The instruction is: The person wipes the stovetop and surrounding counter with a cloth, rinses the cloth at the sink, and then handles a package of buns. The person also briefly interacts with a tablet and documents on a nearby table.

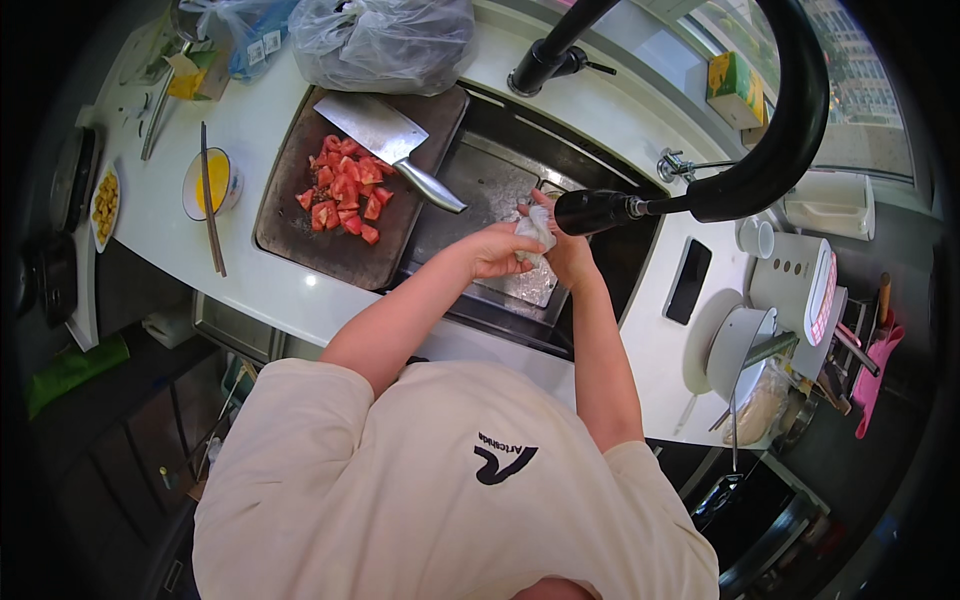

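Over the black sink, my left hand pinches a crumpled white cloth or paper towel. My right hand is against the other side of it, with fingertips extended; the black faucet's spray head hides part of this hand, so its grip is unclear. To the left, a dark cutting board lies partly across the sink and carries chopped tomato pieces. A cleaver rests on the board, its metal handle sticking out over the sink.
Left of the board stands a bowl of yellow liquid with chopsticks across it. Plastic bags sit behind the board. On the right counter are a phone, a white pot and a toaster. The faucet arches over the right side.
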Demonstrator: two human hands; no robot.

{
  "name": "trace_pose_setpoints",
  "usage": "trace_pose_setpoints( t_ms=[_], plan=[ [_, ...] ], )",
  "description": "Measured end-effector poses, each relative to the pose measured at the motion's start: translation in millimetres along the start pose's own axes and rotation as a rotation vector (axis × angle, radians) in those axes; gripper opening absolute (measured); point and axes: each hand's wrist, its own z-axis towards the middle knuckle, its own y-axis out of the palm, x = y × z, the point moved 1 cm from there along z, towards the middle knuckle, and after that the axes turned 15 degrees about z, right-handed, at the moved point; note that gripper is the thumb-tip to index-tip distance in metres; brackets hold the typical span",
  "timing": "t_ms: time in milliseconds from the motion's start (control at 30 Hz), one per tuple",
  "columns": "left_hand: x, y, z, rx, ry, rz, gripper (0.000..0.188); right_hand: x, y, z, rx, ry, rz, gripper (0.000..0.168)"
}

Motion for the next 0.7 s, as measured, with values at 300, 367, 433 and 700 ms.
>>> trace_pose_setpoints(
  t_ms=[300,367,433,700],
  plan=[
    [-4.4,4.0,12.2,0.096,-0.116,0.398,0.025,16.3,3.5,-5.7,-0.024,-0.317,-0.708,0.041],
    [19.0,8.4,-6.9,0.019,-0.128,0.378,0.024,6.1,7.3,-12.3,-0.049,-0.197,-0.681,0.050],
    [8.1,-13.0,1.6,-0.076,-0.158,0.274,0.019,-6.2,8.4,-19.6,-0.174,-0.142,-0.699,0.066],
    [4.4,3.2,6.5,-0.071,-0.151,0.678,0.011,-6.6,13.6,-30.0,-0.318,-0.357,-1.941,0.042]
  ],
)
